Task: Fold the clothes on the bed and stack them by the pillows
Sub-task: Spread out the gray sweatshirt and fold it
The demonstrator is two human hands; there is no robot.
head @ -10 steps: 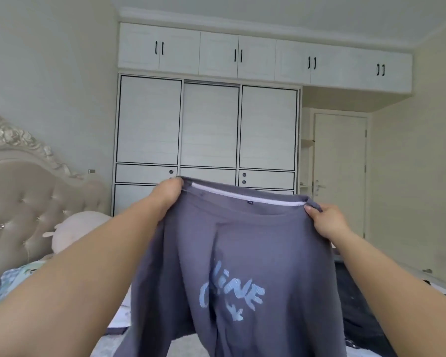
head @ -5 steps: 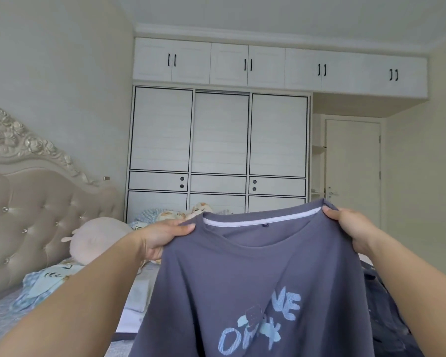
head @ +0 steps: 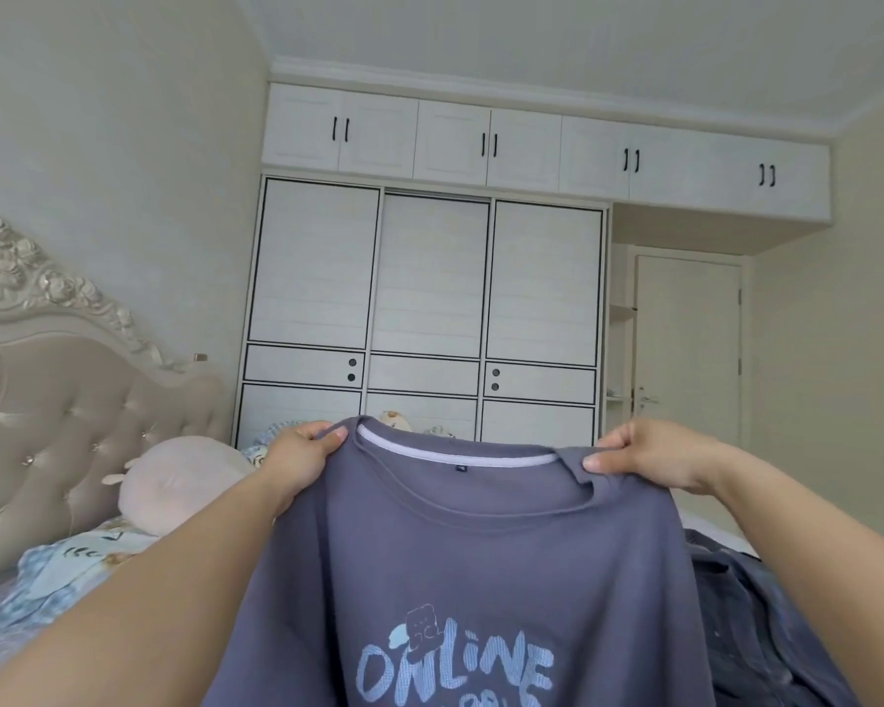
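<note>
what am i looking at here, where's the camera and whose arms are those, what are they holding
There is no machine here. The camera sits on a person's head and looks forward and down, so the two bare arms reaching in from the bottom are that person's own.

The left hand and right hand each pinch a shoulder of a grey-purple T-shirt with curled fingers, holding it up by the neckline. Its print reads ONLINE.

Below lies the bed, with a padded headboard, a pale plush pillow and a blue patterned pillow on the left. Dark clothes lie on the right. A white wardrobe and a door stand behind.
</note>
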